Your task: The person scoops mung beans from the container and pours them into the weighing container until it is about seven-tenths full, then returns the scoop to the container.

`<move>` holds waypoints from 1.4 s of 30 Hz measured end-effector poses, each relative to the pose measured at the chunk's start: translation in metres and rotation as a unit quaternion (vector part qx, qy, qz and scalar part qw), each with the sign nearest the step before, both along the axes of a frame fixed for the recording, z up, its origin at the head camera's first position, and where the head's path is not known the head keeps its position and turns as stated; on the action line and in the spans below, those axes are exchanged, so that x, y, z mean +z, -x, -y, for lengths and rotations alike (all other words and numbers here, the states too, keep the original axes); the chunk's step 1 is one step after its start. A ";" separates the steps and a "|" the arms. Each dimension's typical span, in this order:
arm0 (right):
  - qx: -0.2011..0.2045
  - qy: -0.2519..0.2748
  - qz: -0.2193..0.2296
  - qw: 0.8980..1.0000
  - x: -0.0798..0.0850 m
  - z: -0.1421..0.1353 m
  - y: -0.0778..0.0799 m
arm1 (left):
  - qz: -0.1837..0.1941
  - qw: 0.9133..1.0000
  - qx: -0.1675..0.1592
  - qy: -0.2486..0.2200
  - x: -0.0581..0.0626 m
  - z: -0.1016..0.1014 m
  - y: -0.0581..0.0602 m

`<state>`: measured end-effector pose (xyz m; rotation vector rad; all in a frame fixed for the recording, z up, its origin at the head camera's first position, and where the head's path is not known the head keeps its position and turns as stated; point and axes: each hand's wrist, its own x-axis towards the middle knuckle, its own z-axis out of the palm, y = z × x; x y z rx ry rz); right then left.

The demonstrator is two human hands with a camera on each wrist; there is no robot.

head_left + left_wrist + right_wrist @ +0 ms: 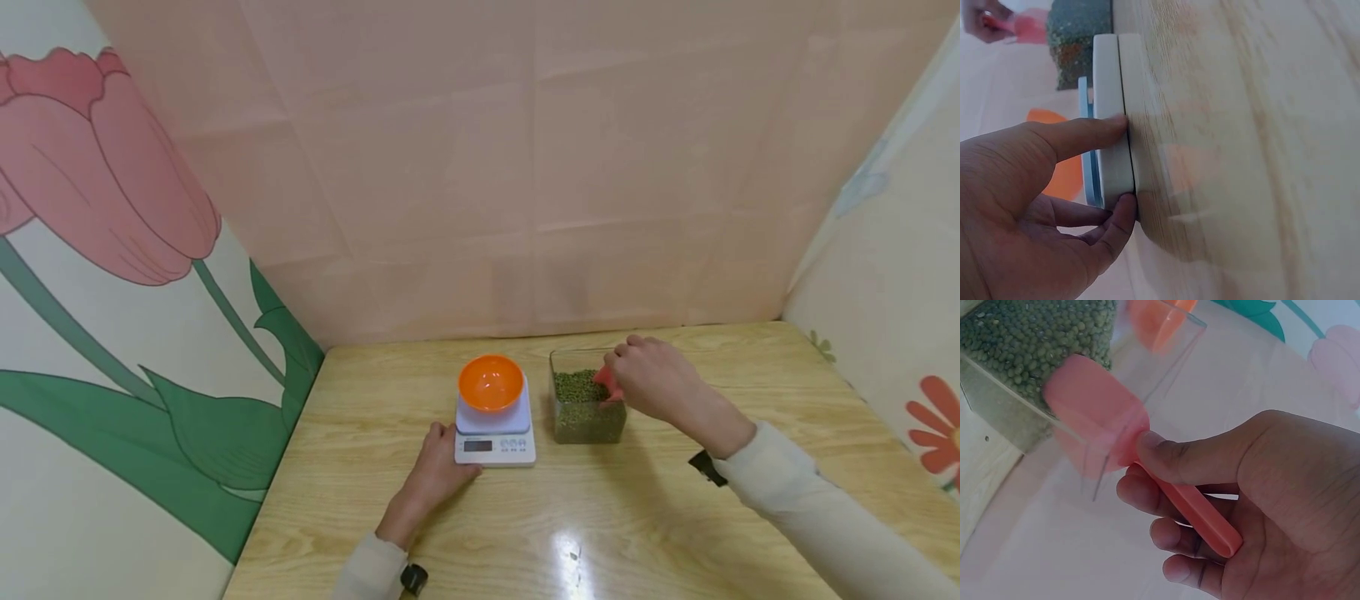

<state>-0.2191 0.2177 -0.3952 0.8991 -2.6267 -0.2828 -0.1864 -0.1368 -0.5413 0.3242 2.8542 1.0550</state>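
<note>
My left hand (pixel 441 471) holds the left front corner of a white kitchen scale (pixel 517 458). In the left wrist view, its thumb and fingers pinch the scale's edge (pixel 1110 87) at the tabletop. An orange bowl (pixel 491 385) sits upright on the weighing plate, with no contents visible. To the right, a clear square container (pixel 588 432) holds green mung beans (pixel 576 386). Over its right side, my right hand (pixel 654 379) grips a pink scoop (pixel 612 388) by the handle. The right wrist view has the scoop's head (pixel 1094 409) tilted inside the container, its tip at the beans.
Scale and container stand side by side on a wood-grain table (pixel 360 408). Behind them rises a pink-covered wall (pixel 450 167). Flower-painted panels (pixel 225 467) border the left and right sides. A light reflection shows on the front of the tabletop.
</note>
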 end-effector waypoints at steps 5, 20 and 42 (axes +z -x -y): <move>0.003 -0.009 -0.006 1.000 0.007 0.000 -0.002 | -0.004 1.000 0.000 0.005 0.001 0.000 0.000; 0.019 -0.019 -0.021 0.999 0.022 -0.002 0.000 | -0.003 1.000 0.001 0.003 0.003 0.000 0.000; 0.023 0.019 0.025 0.999 0.011 -0.004 0.010 | -0.012 1.000 -0.009 -0.007 -0.002 0.002 0.000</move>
